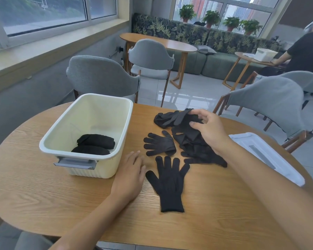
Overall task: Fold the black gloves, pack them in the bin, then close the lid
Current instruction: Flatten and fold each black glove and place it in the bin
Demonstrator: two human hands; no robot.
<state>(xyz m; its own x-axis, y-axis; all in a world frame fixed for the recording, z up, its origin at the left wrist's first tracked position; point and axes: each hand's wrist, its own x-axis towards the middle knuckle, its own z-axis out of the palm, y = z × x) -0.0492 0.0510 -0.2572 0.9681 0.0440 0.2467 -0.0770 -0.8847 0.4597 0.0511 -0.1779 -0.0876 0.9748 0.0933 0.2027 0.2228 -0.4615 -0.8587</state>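
Note:
A cream bin (pixel 65 134) stands open on the left of the wooden table, with two folded black gloves (pixel 96 142) inside near its front. One black glove (pixel 169 184) lies flat in front of me, fingers spread away from me. A second loose glove (pixel 159 144) lies just behind it. Further back is a heap of black gloves (pixel 190 139). My right hand (pixel 209 129) reaches into the heap and pinches a glove at its top. My left hand (pixel 129 175) rests flat on the table between the bin and the flat glove.
The white lid (pixel 266 156) lies on the table's right edge. Grey chairs (pixel 101 76) stand around the far side of the table (pixel 34 192). Another person (pixel 305 51) sits at a small table at the back right.

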